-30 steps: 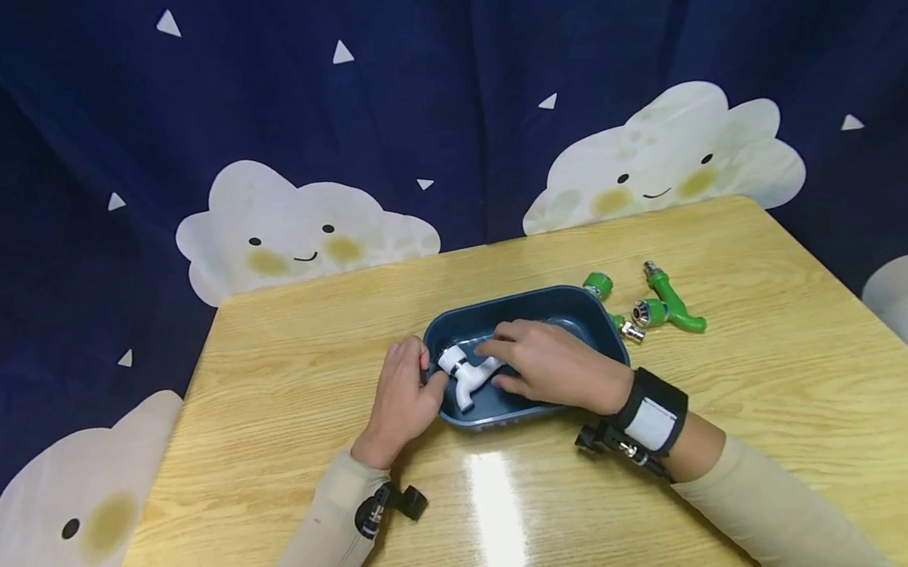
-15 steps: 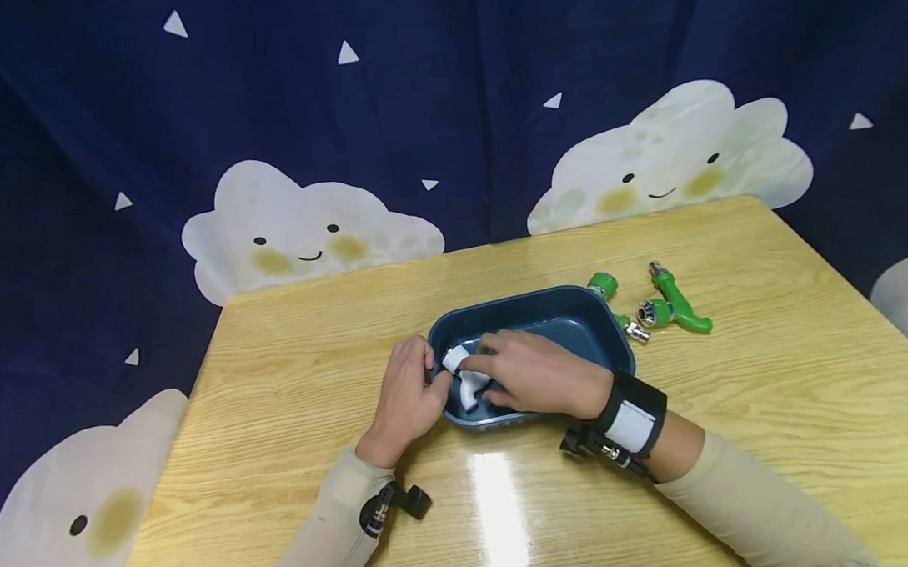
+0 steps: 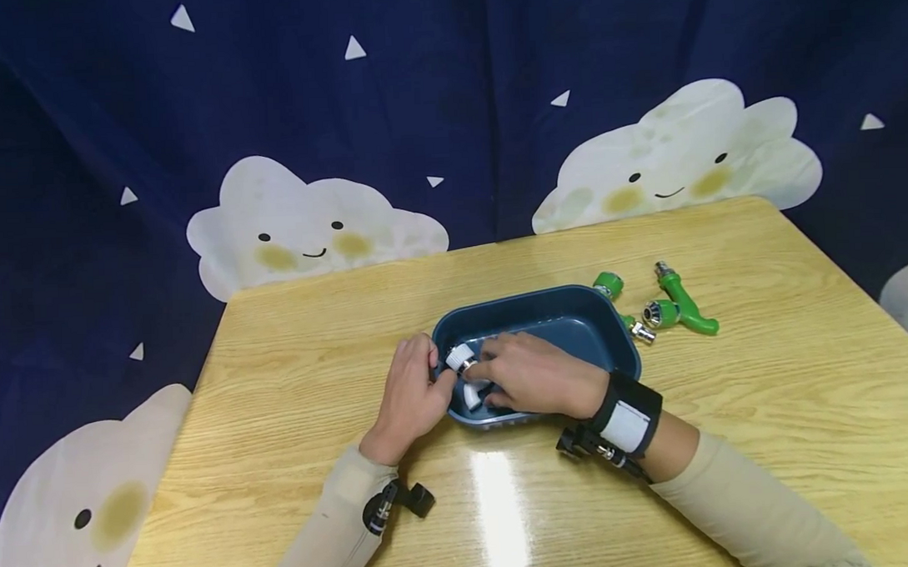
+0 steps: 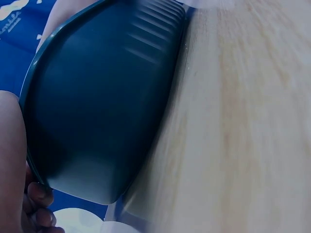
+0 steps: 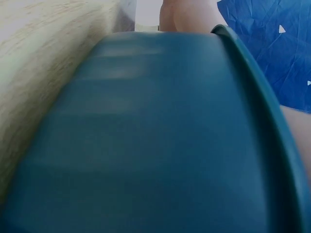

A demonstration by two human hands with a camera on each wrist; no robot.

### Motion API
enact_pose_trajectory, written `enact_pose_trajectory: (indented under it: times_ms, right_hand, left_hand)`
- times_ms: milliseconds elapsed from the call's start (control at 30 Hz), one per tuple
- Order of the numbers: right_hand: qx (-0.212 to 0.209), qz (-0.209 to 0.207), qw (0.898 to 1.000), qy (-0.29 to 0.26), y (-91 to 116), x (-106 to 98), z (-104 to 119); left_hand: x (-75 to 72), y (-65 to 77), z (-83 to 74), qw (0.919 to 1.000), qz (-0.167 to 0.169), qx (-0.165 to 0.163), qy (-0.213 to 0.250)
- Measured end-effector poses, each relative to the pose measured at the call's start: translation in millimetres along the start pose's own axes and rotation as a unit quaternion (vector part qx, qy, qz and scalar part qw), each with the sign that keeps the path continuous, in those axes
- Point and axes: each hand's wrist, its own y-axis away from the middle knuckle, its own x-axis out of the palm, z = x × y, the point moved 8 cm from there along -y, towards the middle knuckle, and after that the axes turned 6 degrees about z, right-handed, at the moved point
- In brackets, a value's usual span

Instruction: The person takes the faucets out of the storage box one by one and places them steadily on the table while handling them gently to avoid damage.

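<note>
A white faucet (image 3: 460, 357) with a ribbed round handle lies inside the left end of a dark blue plastic basin (image 3: 579, 337). My right hand (image 3: 543, 374) reaches into the basin from the right and grips the faucet, index finger across its body. Much of the faucet is hidden under that hand. My left hand (image 3: 410, 395) holds the basin's left rim, thumb on the near side. In the left wrist view the basin wall (image 4: 97, 107) stands beside the thumb and fingers. The right wrist view is mostly filled by the basin's outer wall (image 5: 146, 141), hiding the faucet.
A green faucet (image 3: 683, 305) with metal fittings lies on the wooden table (image 3: 292, 364), right of the basin. Another green faucet (image 3: 609, 284) sits against the basin's right end, partly hidden by it. A dark blue curtain (image 3: 455, 91) with clouds hangs behind the table.
My right hand has moved left over the white faucet and taken hold of it; the faucet has shifted slightly in the basin. The left hand keeps its place on the rim.
</note>
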Motion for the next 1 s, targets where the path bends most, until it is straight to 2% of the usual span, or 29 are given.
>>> enact_pose_trajectory:
  times_ms: [467, 1000]
  right_hand:
    - [0.032, -0.018, 0.999, 0.021, 6.0, 0.5, -4.8]
    - [0.057, -0.040, 0.998, -0.008, 7.6, -1.6, -7.3]
  left_hand:
    - [1.9, 0.0, 3.6, 1.0000, 0.002, -0.005, -0.006]
    - [1.7, 0.0, 1.6, 1.0000, 0.003, -0.003, -0.008]
